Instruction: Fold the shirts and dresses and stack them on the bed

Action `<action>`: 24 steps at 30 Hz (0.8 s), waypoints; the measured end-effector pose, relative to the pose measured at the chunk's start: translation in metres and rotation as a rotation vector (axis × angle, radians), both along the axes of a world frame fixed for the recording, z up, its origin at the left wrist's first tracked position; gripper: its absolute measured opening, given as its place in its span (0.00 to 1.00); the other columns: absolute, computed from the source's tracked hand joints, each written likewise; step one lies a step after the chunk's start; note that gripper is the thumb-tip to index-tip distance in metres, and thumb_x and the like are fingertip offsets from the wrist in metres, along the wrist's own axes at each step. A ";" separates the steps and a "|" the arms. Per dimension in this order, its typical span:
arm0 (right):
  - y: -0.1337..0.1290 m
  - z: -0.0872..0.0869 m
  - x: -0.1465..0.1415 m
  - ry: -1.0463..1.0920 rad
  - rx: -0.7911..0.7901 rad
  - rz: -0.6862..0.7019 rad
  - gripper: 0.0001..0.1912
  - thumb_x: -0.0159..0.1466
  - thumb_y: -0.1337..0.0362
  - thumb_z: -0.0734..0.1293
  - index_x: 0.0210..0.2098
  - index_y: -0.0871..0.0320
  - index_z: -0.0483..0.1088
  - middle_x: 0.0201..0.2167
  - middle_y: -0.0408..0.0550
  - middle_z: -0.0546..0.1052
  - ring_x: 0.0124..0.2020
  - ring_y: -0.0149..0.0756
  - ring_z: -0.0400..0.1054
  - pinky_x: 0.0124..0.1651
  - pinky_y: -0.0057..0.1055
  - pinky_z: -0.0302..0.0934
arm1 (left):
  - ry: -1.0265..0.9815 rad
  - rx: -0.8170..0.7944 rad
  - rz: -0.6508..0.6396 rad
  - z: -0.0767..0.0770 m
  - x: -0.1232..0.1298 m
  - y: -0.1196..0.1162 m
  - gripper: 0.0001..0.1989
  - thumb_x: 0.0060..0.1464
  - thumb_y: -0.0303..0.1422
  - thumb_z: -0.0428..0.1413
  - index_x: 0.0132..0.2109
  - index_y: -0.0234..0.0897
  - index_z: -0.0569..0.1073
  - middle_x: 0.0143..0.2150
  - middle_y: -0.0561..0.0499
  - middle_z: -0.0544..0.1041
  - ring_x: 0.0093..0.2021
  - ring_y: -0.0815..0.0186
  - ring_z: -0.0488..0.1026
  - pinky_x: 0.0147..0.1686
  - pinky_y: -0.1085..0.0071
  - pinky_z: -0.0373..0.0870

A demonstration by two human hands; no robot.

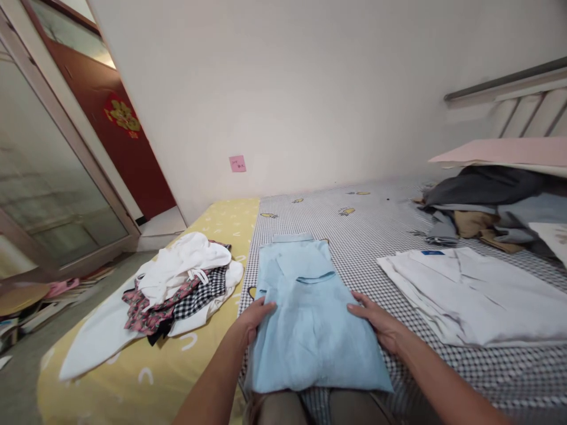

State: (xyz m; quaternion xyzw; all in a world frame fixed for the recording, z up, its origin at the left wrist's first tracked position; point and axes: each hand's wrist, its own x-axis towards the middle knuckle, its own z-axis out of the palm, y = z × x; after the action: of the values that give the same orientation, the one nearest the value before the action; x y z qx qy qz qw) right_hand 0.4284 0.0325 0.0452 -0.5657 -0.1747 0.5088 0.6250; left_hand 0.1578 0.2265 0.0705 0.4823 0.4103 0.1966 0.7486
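A light blue shirt [314, 336] lies face down on the checkered sheet, its sides and a sleeve folded inward and its collar toward the wall. My left hand [257, 316] rests at the shirt's left edge, the thumb on top of the cloth and the fingers under or beside it. At the right edge, my right hand [376, 319] touches the cloth in the same way, thumb and fingertips at the fabric. The shirt's near end reaches my knees.
White folded shirts [482, 295] lie to the right, with a dark clothes pile [482, 189] behind them under a pink sheet [505, 152]. Left, a heap of mixed clothes [186, 271] sits on the yellow cloth [230, 224]. The wall [332, 106] stands behind.
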 end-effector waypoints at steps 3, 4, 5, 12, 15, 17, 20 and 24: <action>0.011 -0.002 -0.001 -0.116 0.028 -0.011 0.27 0.51 0.59 0.75 0.48 0.54 0.67 0.38 0.50 0.82 0.38 0.44 0.78 0.45 0.43 0.72 | 0.017 0.040 0.067 -0.010 0.002 0.004 0.18 0.42 0.31 0.69 0.42 0.36 0.78 0.35 0.46 0.84 0.36 0.57 0.81 0.40 0.62 0.79; 0.014 -0.004 -0.001 -0.173 0.037 -0.020 0.25 0.52 0.59 0.74 0.47 0.54 0.67 0.37 0.50 0.82 0.37 0.44 0.78 0.44 0.43 0.72 | 0.025 0.059 0.101 -0.013 0.002 0.006 0.16 0.43 0.30 0.67 0.41 0.36 0.77 0.33 0.47 0.84 0.35 0.58 0.81 0.38 0.64 0.78; 0.017 -0.006 -0.002 -0.246 0.043 -0.034 0.23 0.53 0.58 0.72 0.47 0.54 0.68 0.37 0.50 0.82 0.37 0.45 0.78 0.44 0.44 0.72 | 0.034 0.082 0.141 -0.016 0.002 0.008 0.14 0.44 0.29 0.66 0.41 0.35 0.77 0.32 0.47 0.84 0.34 0.59 0.81 0.37 0.65 0.78; 0.029 -0.010 0.002 -0.842 0.019 -0.209 0.24 0.54 0.61 0.68 0.51 0.52 0.71 0.52 0.53 0.75 0.56 0.52 0.67 0.62 0.55 0.58 | 0.081 0.199 0.246 -0.026 0.000 0.015 0.12 0.45 0.24 0.63 0.39 0.35 0.78 0.33 0.49 0.83 0.33 0.62 0.79 0.36 0.69 0.75; 0.033 0.003 -0.009 -1.337 0.018 -0.307 0.26 0.64 0.57 0.62 0.61 0.50 0.66 0.62 0.57 0.67 0.62 0.56 0.61 0.62 0.63 0.53 | 0.090 0.202 0.223 -0.028 0.002 0.016 0.12 0.43 0.24 0.64 0.39 0.35 0.79 0.34 0.49 0.83 0.33 0.61 0.79 0.36 0.68 0.75; 0.039 0.012 -0.026 -1.613 0.072 -0.198 0.26 0.69 0.53 0.58 0.65 0.43 0.61 0.67 0.53 0.63 0.66 0.57 0.56 0.65 0.69 0.44 | 0.094 0.187 0.207 -0.028 0.002 0.017 0.13 0.43 0.24 0.64 0.39 0.35 0.79 0.34 0.48 0.83 0.33 0.61 0.79 0.36 0.67 0.76; 0.052 0.012 -0.055 -1.792 0.173 0.206 0.26 0.71 0.48 0.56 0.68 0.34 0.54 0.70 0.45 0.61 0.70 0.57 0.50 0.66 0.72 0.35 | 0.088 0.142 0.167 -0.029 0.001 0.020 0.16 0.40 0.27 0.67 0.40 0.35 0.79 0.33 0.47 0.83 0.33 0.58 0.79 0.37 0.64 0.76; 0.068 -0.011 -0.076 -1.755 0.059 0.531 0.24 0.72 0.45 0.52 0.67 0.29 0.56 0.71 0.39 0.59 0.72 0.58 0.47 0.64 0.76 0.40 | 0.027 0.082 0.124 -0.027 -0.005 0.023 0.23 0.39 0.32 0.71 0.45 0.35 0.77 0.36 0.45 0.83 0.36 0.56 0.80 0.39 0.61 0.77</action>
State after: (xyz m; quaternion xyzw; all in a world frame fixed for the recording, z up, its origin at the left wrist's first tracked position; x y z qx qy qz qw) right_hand 0.3528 0.1006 0.0343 -0.6741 -0.7240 0.0186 0.1448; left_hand 0.1531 0.2490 0.0433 0.4889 0.4409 0.2526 0.7091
